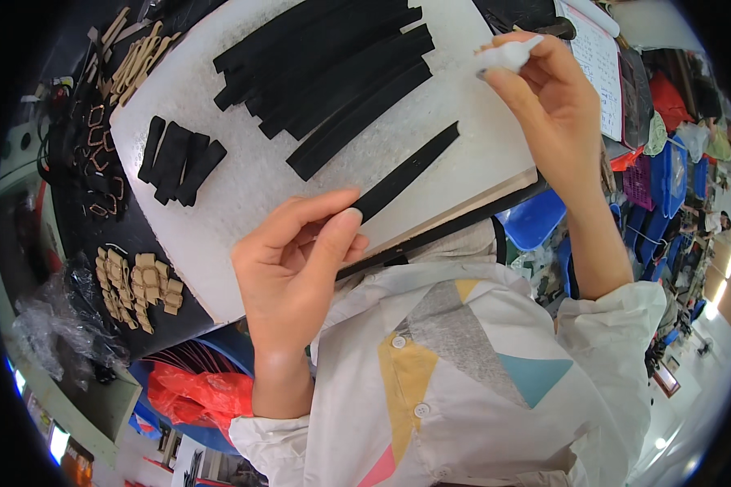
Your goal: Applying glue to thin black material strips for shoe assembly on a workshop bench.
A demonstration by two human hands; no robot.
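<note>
A person in a white shirt with coloured patches works over a white board (244,187) that fills the middle of the frame. The left hand (296,260), at lower centre, pinches the near end of a single black strip (406,172) between thumb and forefinger; the strip lies slanted on the board, running up and to the right from the fingertips. The right hand (544,89), at upper right, is raised above the board's far corner with its fingers closed around a small white tool (503,55); what kind of tool it is cannot be told from here, and its tip is well apart from the strip.

At the top centre of the board lies a loose pile of long black strips (333,73), overlapping at slants. At the left side of the board sits a small group of short black pieces (179,158), laid side by side. By the look of it, the short pieces are the finished share and the long pile is what remains, so the work seems nearer its start than its end, with one strip in hand.

Off the board, on the dark table at left, lie tan cut-out parts (138,288) and small metal buckles (97,154). A notebook (597,57) rests at the upper right, and a red bag (191,394) shows at lower left.
</note>
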